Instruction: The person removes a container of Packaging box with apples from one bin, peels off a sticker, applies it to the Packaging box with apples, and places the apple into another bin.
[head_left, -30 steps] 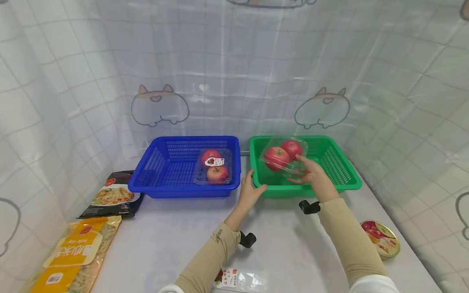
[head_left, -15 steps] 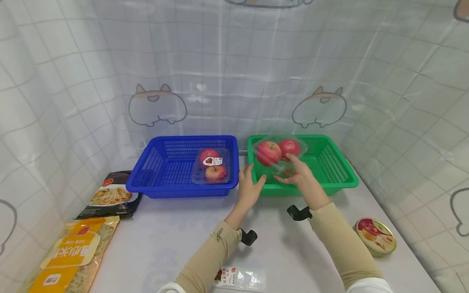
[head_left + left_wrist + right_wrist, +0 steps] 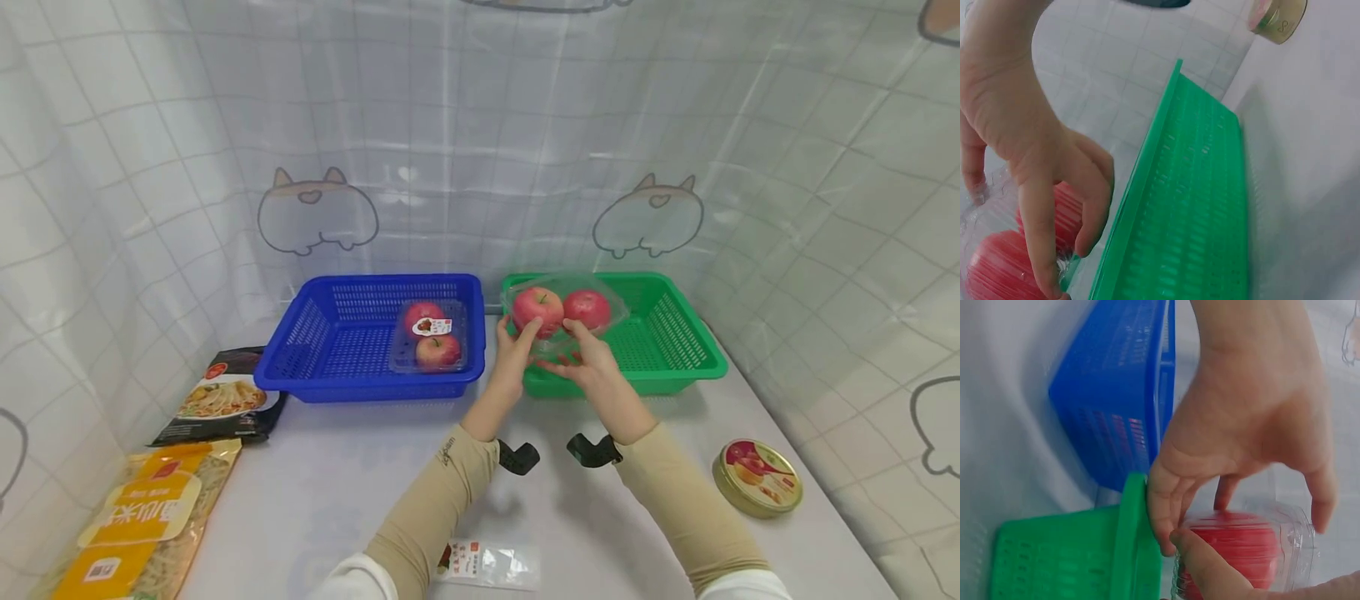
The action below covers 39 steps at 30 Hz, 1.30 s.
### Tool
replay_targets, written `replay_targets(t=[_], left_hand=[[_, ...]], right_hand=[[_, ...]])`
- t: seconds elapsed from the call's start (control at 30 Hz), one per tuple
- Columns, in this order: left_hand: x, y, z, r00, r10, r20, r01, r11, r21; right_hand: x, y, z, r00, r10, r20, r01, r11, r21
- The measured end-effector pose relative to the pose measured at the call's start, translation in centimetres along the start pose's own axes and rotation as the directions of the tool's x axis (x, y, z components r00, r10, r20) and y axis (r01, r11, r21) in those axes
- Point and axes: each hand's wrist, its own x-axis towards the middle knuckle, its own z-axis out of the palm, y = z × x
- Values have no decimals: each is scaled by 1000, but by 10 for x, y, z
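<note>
We see soft, even light, with faint shadows on the bench (image 3: 345,475). Glare streaks the curtain (image 3: 480,158). Our wrist views look blurred.

Grid-printed curtains (image 3: 480,125) on three sides of the table (image 3: 337,492) suggest a booth.

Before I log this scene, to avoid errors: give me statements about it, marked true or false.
1. A labelled apple pack sits in the blue basket. True.
2. Both hands grip the blue basket. False: left hand and right hand hold another apple pack over the green basket.
3. The yellow bag lies nearer the camera than the black packet. True.
4. The round tin is in the green basket. False: it stands on the table.
</note>
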Motion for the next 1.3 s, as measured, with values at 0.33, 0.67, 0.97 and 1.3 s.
replay_targets(t=[0.33, 0.67, 0.97, 1.3], left_hand=[[1, 5, -12, 997, -56, -47, 53, 997, -60], [-8, 18, -36, 995, -88, -54, 80, 988, -135], [-18, 28, -59, 995, -95, -26, 89, 980, -177], [-42, 34, -80, 995, -80, 61, 86, 991, -101]], right_hand=[[-6, 11, -2, 999, -5, 45, 9, 997, -74], [-23, 15, -35, 982, -4, 187, 29, 991, -134], [-11, -11, -57, 885, -261, 385, 420, 804, -420], [-13, -9, -62, 812, -156, 562, 507, 666, -547]])
